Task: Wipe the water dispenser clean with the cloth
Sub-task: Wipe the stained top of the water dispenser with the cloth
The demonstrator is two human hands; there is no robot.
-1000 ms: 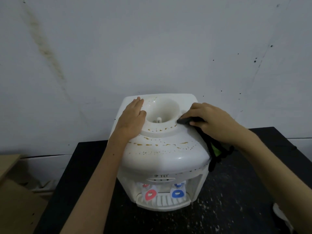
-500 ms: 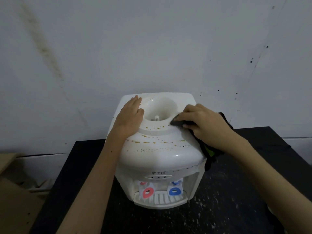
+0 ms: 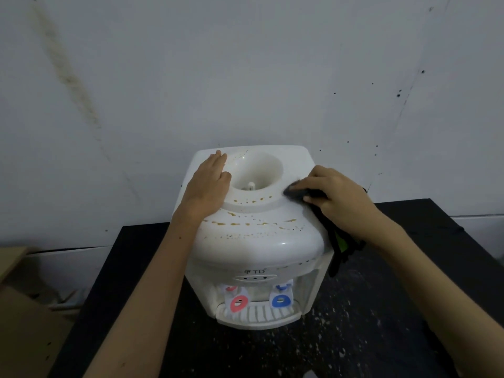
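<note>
Right grip [image 3: 338, 199] presses one cloth [image 3: 336, 241]

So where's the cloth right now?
In the head view, the dark cloth is under the right hand, pressed on the right side of the water dispenser top, beside the round bottle well, its tail hanging down the dispenser's right side.

Stained white dispenser [image 3: 256, 241] upright; dark cloth [image 3: 331, 236] on its right side.

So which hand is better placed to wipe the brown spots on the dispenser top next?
The right hand: it already grips the dark cloth beside the spots. The left hand lies flat, steadying the water dispenser.
</note>
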